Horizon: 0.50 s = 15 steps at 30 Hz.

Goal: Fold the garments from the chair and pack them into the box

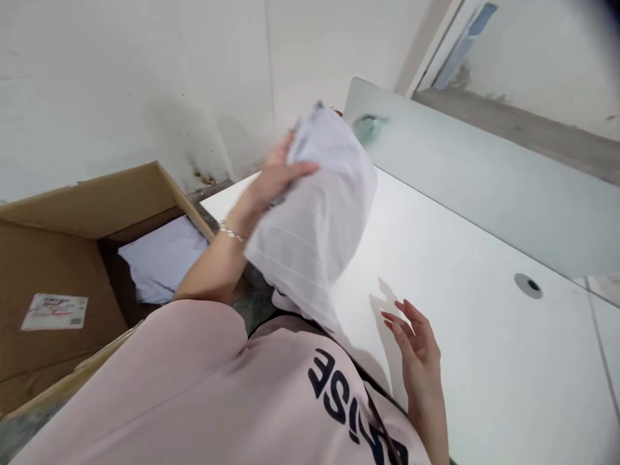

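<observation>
My left hand [277, 177], with a bracelet at the wrist, is closed on a white cloth [322, 213] with thin pale stripes. The thumb lies over the near side of the cloth, and the other fingers are partly behind it. Its upper part is blurred by motion. It hangs above the left end of the white table [465, 310], its lower corner close to my pink shirt [232, 387]. My right hand [417, 339] is over the table with nothing in it, its fingers slightly bent and apart from the thumb.
To the left stands an open cardboard box [53, 258] with a label on its inner wall. Inside it lies a folded pale cloth [162, 255]. A frosted glass panel [465, 174] runs along the table's far edge. The tabletop has a round cable hole [527, 285]. A wall rises behind.
</observation>
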Available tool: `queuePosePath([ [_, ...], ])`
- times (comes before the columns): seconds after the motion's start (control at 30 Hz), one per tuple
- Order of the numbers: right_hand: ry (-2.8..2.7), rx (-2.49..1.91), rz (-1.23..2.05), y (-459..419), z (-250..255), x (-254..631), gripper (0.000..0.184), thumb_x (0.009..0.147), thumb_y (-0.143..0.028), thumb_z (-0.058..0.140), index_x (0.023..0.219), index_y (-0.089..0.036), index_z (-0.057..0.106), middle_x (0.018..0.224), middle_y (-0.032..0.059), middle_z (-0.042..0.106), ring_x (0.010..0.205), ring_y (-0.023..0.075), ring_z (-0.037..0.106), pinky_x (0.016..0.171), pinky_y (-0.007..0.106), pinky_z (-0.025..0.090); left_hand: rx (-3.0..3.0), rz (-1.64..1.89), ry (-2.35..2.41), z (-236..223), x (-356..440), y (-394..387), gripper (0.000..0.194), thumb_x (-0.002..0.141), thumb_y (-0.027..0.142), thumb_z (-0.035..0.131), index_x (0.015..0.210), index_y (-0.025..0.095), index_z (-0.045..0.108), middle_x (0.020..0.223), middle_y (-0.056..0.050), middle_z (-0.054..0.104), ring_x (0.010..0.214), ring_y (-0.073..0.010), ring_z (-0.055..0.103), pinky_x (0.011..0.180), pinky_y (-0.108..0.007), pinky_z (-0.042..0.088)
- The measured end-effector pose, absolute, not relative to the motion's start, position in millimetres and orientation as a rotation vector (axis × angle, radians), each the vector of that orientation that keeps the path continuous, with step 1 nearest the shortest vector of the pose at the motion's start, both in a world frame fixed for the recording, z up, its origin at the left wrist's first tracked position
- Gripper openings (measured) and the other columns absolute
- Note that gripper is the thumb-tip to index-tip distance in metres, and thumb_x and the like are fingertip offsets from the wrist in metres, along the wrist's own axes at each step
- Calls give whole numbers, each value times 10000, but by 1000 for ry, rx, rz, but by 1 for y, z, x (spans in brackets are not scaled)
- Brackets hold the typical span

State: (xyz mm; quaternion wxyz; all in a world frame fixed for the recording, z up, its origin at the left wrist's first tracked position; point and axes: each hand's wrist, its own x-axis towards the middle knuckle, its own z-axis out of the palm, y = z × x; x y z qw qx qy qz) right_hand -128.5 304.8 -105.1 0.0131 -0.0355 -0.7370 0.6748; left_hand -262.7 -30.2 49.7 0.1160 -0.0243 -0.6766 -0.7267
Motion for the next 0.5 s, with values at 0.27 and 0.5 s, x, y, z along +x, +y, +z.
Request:
queuePosePath([
  [0.27,-2418,-241,2092,314,-111,-128,496,834,-445,734,1286,-286,608,1393,104,568,1068,256,680,992,447,524,726,-1070,-1838,75,-196,-226,983,692,342,716,1463,59,176,1527,-6,446,1439,-186,382,1182,-357,309],
  [0.5,-2439,-254,2077,311,-110,-136,494,827,-478,731,1261,-269,622,1355,104,592,1065,260,674,1025,466,498,916,-843,-1680,17,-161,-314,519,714,91,545,1180,94,318,1289,57,642,1181,12,564,1053,-201,400],
])
